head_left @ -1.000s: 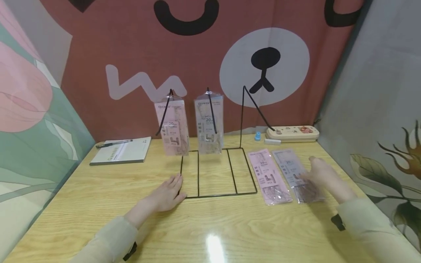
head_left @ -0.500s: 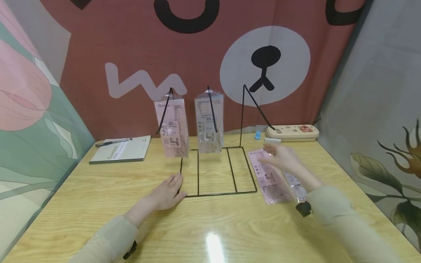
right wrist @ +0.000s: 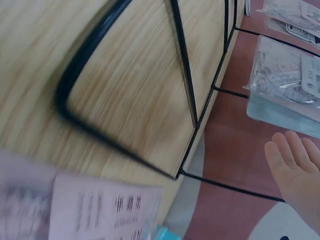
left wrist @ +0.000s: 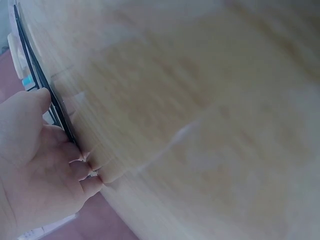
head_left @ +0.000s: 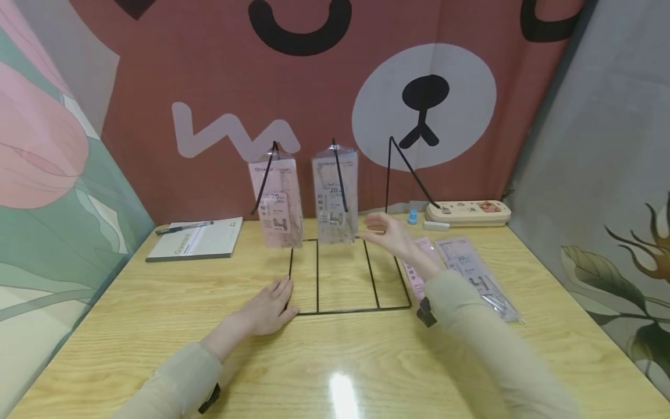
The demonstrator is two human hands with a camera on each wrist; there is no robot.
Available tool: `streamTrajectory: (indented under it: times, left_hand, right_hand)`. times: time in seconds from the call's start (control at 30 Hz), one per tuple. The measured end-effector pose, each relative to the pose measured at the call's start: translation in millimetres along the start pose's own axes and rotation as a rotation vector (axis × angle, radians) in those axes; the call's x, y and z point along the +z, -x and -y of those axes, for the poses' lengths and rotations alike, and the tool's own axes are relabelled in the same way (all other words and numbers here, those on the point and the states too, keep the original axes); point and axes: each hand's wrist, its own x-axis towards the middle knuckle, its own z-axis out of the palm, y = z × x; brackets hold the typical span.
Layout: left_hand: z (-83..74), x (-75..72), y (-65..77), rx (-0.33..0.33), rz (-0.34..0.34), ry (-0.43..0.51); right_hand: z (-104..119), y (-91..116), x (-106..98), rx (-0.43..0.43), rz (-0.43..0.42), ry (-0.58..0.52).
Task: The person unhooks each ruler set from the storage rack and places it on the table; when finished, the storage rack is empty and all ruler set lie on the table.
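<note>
A black wire display rack (head_left: 340, 311) stands on the table with three hooks. From its left hook hangs a pink ruler-set pack (head_left: 274, 218), and from its middle hook a blue-grey ruler-set pack (head_left: 335, 201); the right hook (head_left: 413, 174) is bare. My left hand (head_left: 267, 308) rests flat at the rack's front left corner, its fingers extended along the wire base (left wrist: 57, 107). Holding nothing, my right hand (head_left: 392, 235) is raised just right of the middle pack. Its fingers (right wrist: 290, 150) are apart from that pack (right wrist: 280, 75) in the right wrist view.
A pink pack (head_left: 415, 282), partly behind the right forearm, and a grey-purple pack (head_left: 463, 262) lie right of the rack. Behind them are a cream pencil case (head_left: 468, 215), a white eraser (head_left: 436, 226) and a small blue item (head_left: 412, 217). A notebook (head_left: 209, 247) with a pen (head_left: 184, 227) lies left.
My right hand has moved left from the grey-purple pack, across the pink one, to beside the middle hanging pack. My left hand stays at the rack's corner.
</note>
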Motion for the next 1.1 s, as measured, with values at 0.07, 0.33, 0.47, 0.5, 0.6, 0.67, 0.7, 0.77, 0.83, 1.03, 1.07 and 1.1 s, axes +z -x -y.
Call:
streamTrajectory:
  times: [0.07, 0.33, 0.47, 0.5, 0.6, 0.67, 0.7, 0.77, 0.83, 1.03, 1.07, 1.1]
  left_hand:
    - [1.2, 1.7, -0.4, 0.008, -0.007, -0.004]
    - [5.3, 7.6, -2.9, 0.0, -0.013, -0.006]
    - [5.9, 7.0, -2.1, 0.006, -0.01, 0.001]
    - [6.4, 7.1, -2.0, 0.006, -0.011, 0.003]
    - [5.6, 5.7, -1.1, 0.012, -0.007, 0.003]
    - [4.3, 4.5, -0.3, 0.014, -0.006, 0.004]
    - [3.8, 4.1, -0.1, 0.013, -0.004, -0.002]
    - [3.2, 3.5, 0.0, 0.006, 0.002, -0.011]
    - [2.5, 2.5, 0.0, -0.001, 0.001, -0.003]
    - [2.6, 2.2, -2.3, -0.01, -0.003, -0.01]
    - [3.0, 2.7, -3.0, -0.008, -0.003, -0.01]
    - [3.1, 3.2, -3.4, -0.011, 0.003, -0.015]
  right_hand:
    - [2, -5, 6, 0.026, -0.01, -0.022]
    - [8, -16, 28, 0.141, 0.012, -0.092]
    - [15, -19, 39, 0.161, 0.007, -0.111]
    - [16, -20, 41, 0.163, 0.004, -0.111]
    - [20, -19, 45, 0.167, 0.004, -0.125]
    - [22, -17, 46, 0.162, 0.022, -0.139]
    - [23, -15, 47, 0.159, 0.034, -0.142]
    - [24, -11, 47, 0.165, 0.059, -0.161]
    - [25, -6, 47, 0.161, 0.078, -0.168]
    - [30, 20, 44, 0.129, 0.092, -0.159]
    - [31, 27, 43, 0.123, 0.103, -0.152]
    - [32, 34, 43, 0.114, 0.122, -0.147]
